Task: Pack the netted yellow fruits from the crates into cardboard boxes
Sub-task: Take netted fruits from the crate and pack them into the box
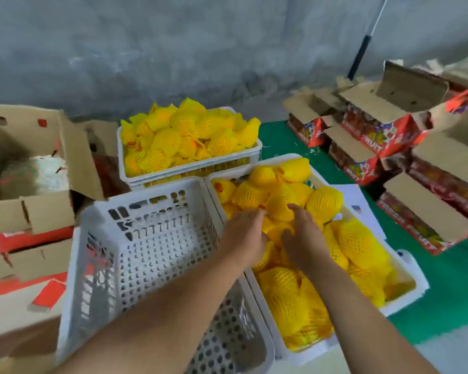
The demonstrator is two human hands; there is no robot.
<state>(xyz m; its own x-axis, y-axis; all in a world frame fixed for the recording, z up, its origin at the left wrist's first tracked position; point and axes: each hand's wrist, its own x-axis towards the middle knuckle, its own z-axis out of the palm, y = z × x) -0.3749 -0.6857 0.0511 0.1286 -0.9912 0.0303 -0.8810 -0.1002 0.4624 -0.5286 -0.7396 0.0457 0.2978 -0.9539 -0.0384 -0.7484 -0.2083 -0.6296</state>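
**Netted yellow fruits: risks at the pick from the right crate**

Netted yellow fruits (295,201) lie heaped in the right-hand white crate (405,268), on the floor by the green mat (443,279). A second full crate (189,163) sits farther back by the wall.

Nearest: empty white crate (146,252), pressed against the right crate's left wall. Both forearms cross above it.

Hands: left hand (243,236) and right hand (305,236) sit close together, palms down, fingers dipped among the fruits at mid-crate. Whether either has closed round a fruit: cannot tell, as the fingertips are hidden in the netting.

Risks, judged from this layout:
- Heap stands above the rim at the far end. Pulling a fruit from the middle may loosen neighbours, which could roll over the wall onto the mat.
- Foam nets look loose and overlap. A grip on the net alone may strip the sleeve or drag a second fruit.
- Carry to the open cardboard box (35,168) at left passes over the empty crate; a dropped fruit would land there and could bruise.
- Printed boxes (376,136) at far right lie well apart from the hands, so a longer reach.
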